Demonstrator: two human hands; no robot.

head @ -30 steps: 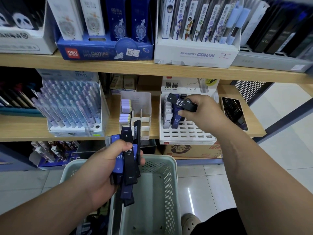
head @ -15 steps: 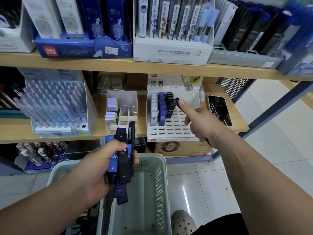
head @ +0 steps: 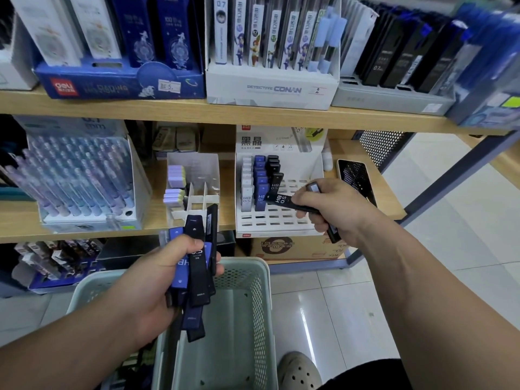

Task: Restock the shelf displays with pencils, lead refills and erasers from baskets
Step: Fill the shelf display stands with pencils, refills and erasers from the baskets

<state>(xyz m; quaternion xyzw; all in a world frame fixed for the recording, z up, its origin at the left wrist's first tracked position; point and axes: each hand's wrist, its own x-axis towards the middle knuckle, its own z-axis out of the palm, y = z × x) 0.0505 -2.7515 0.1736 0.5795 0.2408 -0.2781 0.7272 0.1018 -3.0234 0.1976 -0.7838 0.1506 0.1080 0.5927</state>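
The right hand (head: 332,209) has come away from the top of the white display rack (head: 281,220), where a second ago it hovered over the black column (head: 274,175). Half a second ago its forefinger was stretched out, touching the front case of that column. Now the finger is curled back and the hand sits lower, at the rack's front right. It pinches a black refill case (head: 284,200) marked HB 0.5, lying almost flat and pointing left at the column. The black column shows uncovered.
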